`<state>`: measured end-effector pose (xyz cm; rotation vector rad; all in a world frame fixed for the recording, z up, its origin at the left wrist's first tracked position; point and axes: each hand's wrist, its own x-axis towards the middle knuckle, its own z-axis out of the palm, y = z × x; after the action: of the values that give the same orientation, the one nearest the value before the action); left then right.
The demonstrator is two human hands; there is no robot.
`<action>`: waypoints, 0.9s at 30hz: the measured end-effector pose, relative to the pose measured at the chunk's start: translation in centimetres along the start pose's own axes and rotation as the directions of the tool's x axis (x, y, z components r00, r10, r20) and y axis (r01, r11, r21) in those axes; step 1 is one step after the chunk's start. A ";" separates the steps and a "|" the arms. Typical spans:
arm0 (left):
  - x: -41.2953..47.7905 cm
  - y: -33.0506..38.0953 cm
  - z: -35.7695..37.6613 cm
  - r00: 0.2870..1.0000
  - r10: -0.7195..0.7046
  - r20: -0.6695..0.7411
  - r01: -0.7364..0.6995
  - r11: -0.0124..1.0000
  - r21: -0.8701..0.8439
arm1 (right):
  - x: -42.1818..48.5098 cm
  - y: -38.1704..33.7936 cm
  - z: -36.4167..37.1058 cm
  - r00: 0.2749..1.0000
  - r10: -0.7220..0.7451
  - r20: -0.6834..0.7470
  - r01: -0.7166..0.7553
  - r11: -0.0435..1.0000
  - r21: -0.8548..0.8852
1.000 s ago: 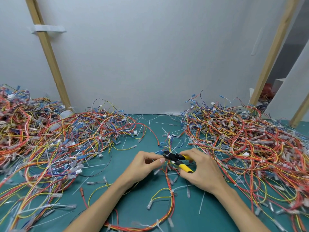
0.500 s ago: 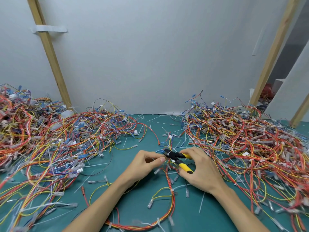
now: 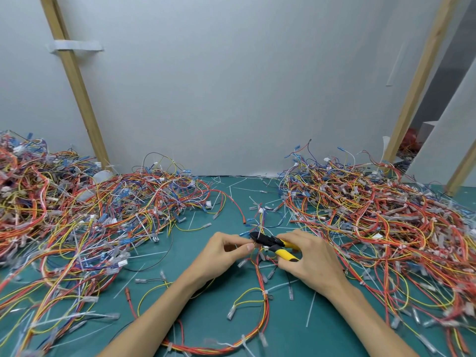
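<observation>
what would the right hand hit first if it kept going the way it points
Likely the fingertips of the left hand, just past the nose of the cutters; depth is unclear.

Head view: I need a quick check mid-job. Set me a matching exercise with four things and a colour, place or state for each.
Things:
1 cutters
2 left hand
3 mat
4 tape

States:
A teal, under everything
B pinches the harness
C white, across the left post
D yellow handles, held in the right hand

Pairs: 1-D, 2-B, 3-A, 4-C
</observation>
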<state>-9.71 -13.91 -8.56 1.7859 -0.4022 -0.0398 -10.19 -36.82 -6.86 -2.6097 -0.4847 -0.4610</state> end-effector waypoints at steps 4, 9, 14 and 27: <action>0.1 -0.1 0.0 1.000 -0.001 -0.008 0.001 1.000 0.019 | 0.0 -0.1 -0.1 1.000 0.011 0.009 -0.011 1.000 -0.004; 0.1 -0.2 0.0 1.000 0.002 -0.012 -0.001 1.000 0.026 | -0.1 -0.4 0.0 1.000 0.000 0.008 0.000 1.000 -0.018; 0.3 -0.4 0.0 1.000 0.004 -0.012 -0.003 0.999 0.039 | 0.0 -0.4 -0.3 0.999 0.025 0.019 -0.025 1.000 -0.017; 0.2 -0.2 0.1 1.000 0.011 0.001 -0.011 0.997 0.073 | 0.0 -0.4 -0.5 0.998 0.041 0.050 -0.040 0.999 -0.015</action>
<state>-9.49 -13.99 -8.76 1.8556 -0.4182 -0.0186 -10.45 -36.67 -6.30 -2.6446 -0.4457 -0.3871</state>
